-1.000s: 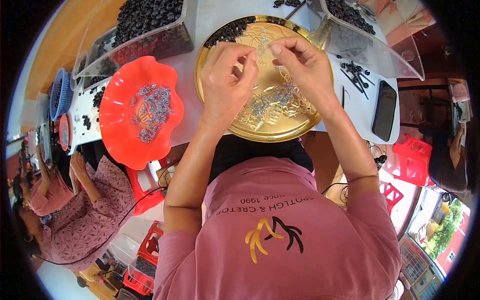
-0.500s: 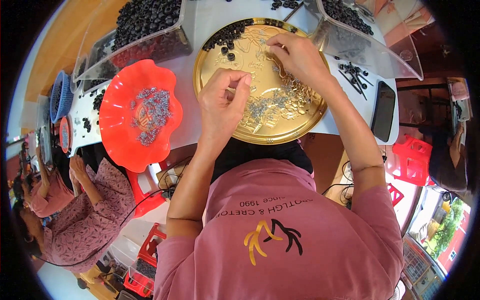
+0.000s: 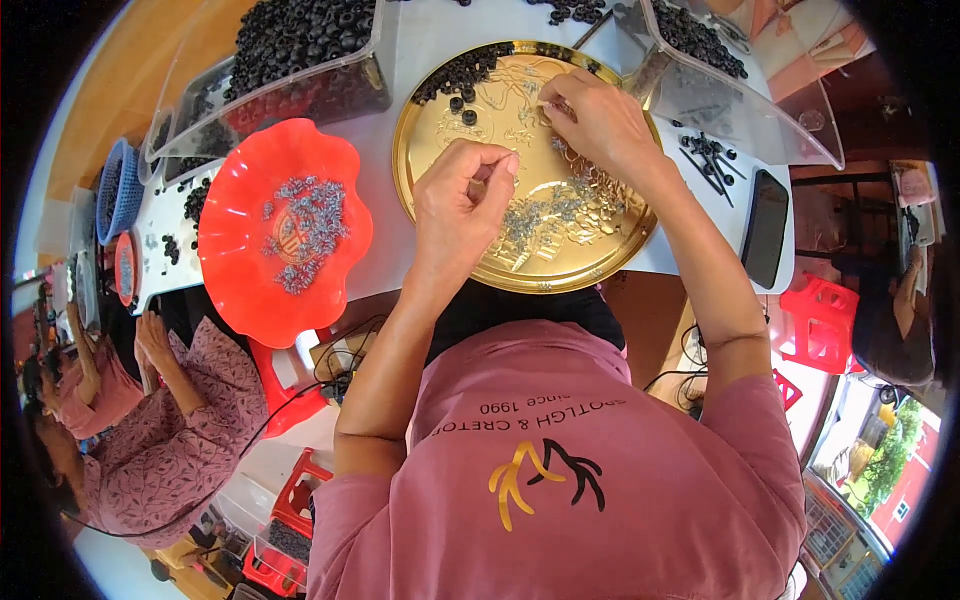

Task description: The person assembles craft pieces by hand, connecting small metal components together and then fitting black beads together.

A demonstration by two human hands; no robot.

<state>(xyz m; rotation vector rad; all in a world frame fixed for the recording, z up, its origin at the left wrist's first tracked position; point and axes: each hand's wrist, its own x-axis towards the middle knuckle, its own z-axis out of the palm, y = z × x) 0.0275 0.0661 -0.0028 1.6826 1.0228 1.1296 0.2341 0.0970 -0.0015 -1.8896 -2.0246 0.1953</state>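
Note:
A round gold tray (image 3: 452, 158) lies on the table in front of me. Small silvery springs (image 3: 540, 217) are heaped on its near half, and black ring-shaped parts (image 3: 462, 78) cluster at its far left rim. Over the tray's left side, my left hand (image 3: 462, 205) is closed, thumb and forefinger pinched together; whatever is between them is too small to make out. My right hand (image 3: 603, 122) hovers over the far right of the tray, its fingertips also pinched, with their contents unclear. To the left, a red scalloped bowl (image 3: 245, 225) holds more springs.
Clear plastic bins (image 3: 375, 80) of black parts stand behind the bowl and at the far right (image 3: 740, 105). A phone (image 3: 765, 230) and black pins (image 3: 708, 165) lie right of the tray. A blue basket (image 3: 122, 190) stands far left, near another person (image 3: 165, 430).
My left hand has shifted slightly right over the tray, still pinched. The right hand keeps nearly the same place and pinch. The whole view has moved a little.

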